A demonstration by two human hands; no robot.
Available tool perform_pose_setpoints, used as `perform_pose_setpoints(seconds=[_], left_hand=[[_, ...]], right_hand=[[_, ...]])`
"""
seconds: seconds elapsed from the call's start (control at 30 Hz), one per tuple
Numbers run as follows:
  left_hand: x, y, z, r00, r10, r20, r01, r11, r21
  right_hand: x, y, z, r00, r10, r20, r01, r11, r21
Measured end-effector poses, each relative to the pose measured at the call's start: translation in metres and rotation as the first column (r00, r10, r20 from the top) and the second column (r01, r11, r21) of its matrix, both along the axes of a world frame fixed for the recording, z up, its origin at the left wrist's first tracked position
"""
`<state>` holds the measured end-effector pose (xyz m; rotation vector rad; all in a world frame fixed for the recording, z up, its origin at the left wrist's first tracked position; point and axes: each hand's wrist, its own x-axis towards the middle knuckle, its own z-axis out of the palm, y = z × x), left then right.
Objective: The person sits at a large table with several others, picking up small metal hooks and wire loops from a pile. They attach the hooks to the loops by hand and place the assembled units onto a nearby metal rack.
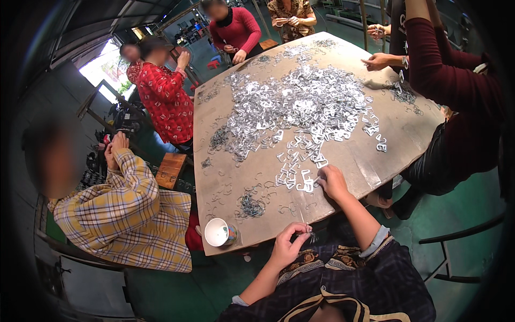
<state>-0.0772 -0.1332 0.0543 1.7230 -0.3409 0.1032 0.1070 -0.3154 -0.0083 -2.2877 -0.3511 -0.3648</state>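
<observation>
The undersides of the right hand's fingers are hidden by the back of the right hand (333,183) itself, so I cannot tell whether they are clamped on anything. What the left hand (292,242) holds is blurred and small: a little bunch of thin, dark wire pieces (314,238), whose exact shape and number are hard to make out. Faces are blurred, and at the far right a co-worker in a dark red long-sleeved top (437,61) is partly lost in the dark rim.

The left forearm rises from the near edge, the hand just off the near side of the broad brown tabletop (397,139), thumb and forefinger pressed together on the wire pieces. The right forearm reaches farther, leaning left over the table, its bent fingertips at the near right edge of some shiny silver, flat hook-shaped metal pieces (306,185). These trail nearward from a large silver heap of similar metal pieces (300,102) in the middle and far part of the table. Left of the hands lie a loose clump of thin dark wire hooks (251,205) and, at the near left corner, a round white paper cup (216,232).
</observation>
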Motion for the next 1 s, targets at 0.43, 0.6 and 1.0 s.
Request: perform_pose_setpoints(seconds=[0.43,0.6,1.0], left_hand=[[-0.007,-0.014,0.007,0.998,0.061,0.014,-0.063,0.990,0.125],[-0.013,-0.015,0.005,0.990,0.130,0.050,-0.137,0.974,0.181],[-0.033,-0.011,0.014,0.993,0.113,-0.046,-0.104,0.979,0.176]], right_hand=[[-0.125,0.003,0.067,0.805,0.469,-0.364,-0.042,0.657,0.752],[-0.151,0.006,0.077,0.894,0.380,-0.236,-0.154,0.755,0.637],[-0.188,0.009,0.086,0.969,0.242,-0.044,-0.182,0.829,0.529]])
